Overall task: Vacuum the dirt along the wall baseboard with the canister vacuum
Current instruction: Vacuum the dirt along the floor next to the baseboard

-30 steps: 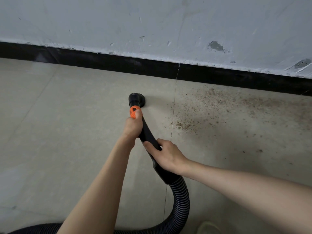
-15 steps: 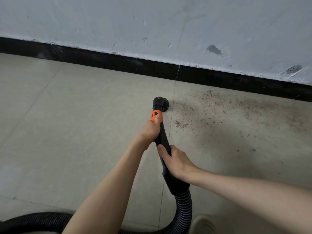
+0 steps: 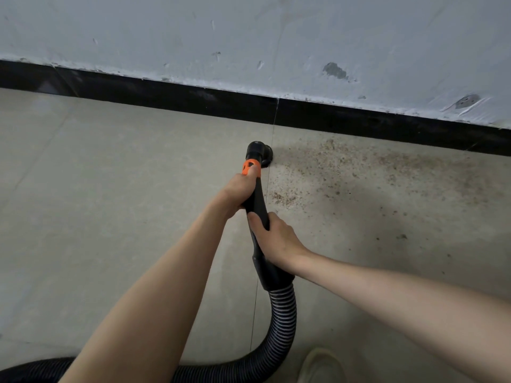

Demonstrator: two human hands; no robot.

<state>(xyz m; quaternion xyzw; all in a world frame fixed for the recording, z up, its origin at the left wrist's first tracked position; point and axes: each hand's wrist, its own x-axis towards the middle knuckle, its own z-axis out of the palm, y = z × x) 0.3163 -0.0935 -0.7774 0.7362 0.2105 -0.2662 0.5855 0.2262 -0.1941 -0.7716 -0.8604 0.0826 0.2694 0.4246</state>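
Here the person's left hand (image 3: pixel 237 193) grips the black vacuum wand (image 3: pixel 257 201) with its fingers curled round the shaft, thumb tip reaching up onto the orange collar (image 3: pixel 251 167) just beyond the knuckles. The right hand (image 3: pixel 276 239) holds the same wand lower down, fingers wrapped under it and the thumb laid along its top, a little behind the left hand's fingers. Past the left fingertips the wand ends in a round black brush nozzle (image 3: pixel 261 153), set down on the tiled floor (image 3: pixel 110 189) at a grout line, near the black baseboard (image 3: pixel 166 92) but apart from it. Brown dirt (image 3: pixel 359 172) lies scattered to the right of both hands, from just beside the nozzle along the foot of the baseboard. Behind the right wrist the wand joins a ribbed black hose (image 3: pixel 283 319), which curves down and away to the left beneath the left forearm. Above the baseboard rises a scuffed pale wall (image 3: pixel 249 37). A light shoe (image 3: pixel 320 366) shows at the lower edge.
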